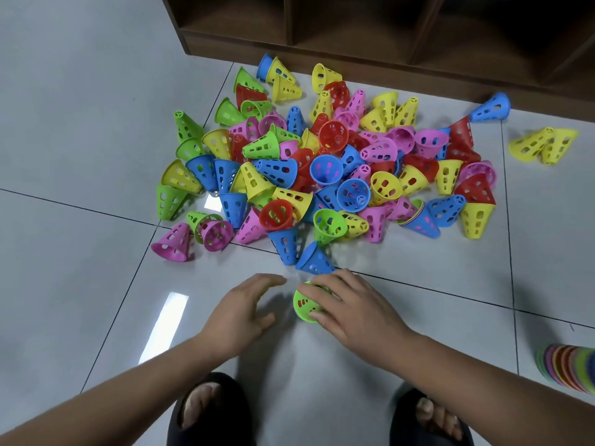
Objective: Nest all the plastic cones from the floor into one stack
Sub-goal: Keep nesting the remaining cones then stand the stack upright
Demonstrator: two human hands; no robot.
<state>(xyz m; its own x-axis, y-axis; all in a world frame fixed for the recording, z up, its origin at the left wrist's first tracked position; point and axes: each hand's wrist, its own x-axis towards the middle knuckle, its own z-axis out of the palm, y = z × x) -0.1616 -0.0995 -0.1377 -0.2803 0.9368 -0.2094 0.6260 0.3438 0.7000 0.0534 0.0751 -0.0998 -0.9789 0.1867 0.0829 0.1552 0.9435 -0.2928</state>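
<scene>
On the floor (80, 123), just before the pile of loose cones (322, 162), the right hand (351, 304) curls its fingers round a green cone (304, 305), probably to carry it to the nested stack (570, 368) lying far right. The left hand (248, 304) hovers beside, fingers spread, holding nothing.

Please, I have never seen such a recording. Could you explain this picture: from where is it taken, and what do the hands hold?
There is no machine: a person works with bare hands. The camera sits on the person's head and looks down. On the tiled floor lies a pile of coloured plastic cones, near a wooden shelf. The right hand has a green cone in its grip; the left hand is open beside it. A nested stack shows at the right edge.
</scene>
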